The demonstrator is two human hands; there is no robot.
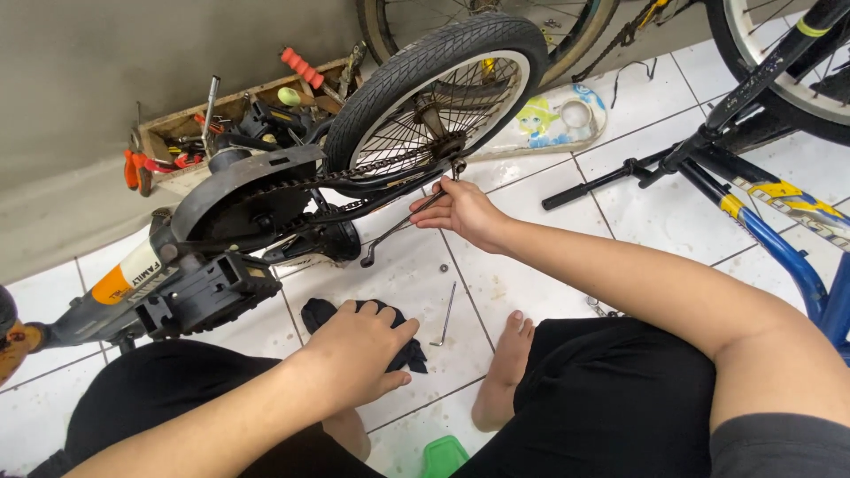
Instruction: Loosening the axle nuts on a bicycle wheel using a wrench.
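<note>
A small bicycle lies on its side on the white tiled floor, its rear wheel (438, 88) raised toward the wall. My right hand (462, 211) reaches to the wheel's axle area and grips a long metal wrench (396, 228) that slants down toward the chain (354, 173). My left hand (359, 350) presses down on a dark cloth (409, 352) lying on the tiles in front of my knees. A black pedal (199, 296) sticks out toward me at the left.
An L-shaped hex key (445, 317) and a small nut (444, 267) lie on the tiles between my hands. A wooden tool box (235, 119) stands by the wall. A blue bicycle frame (779, 230) is at the right, a green object (444, 458) near my feet.
</note>
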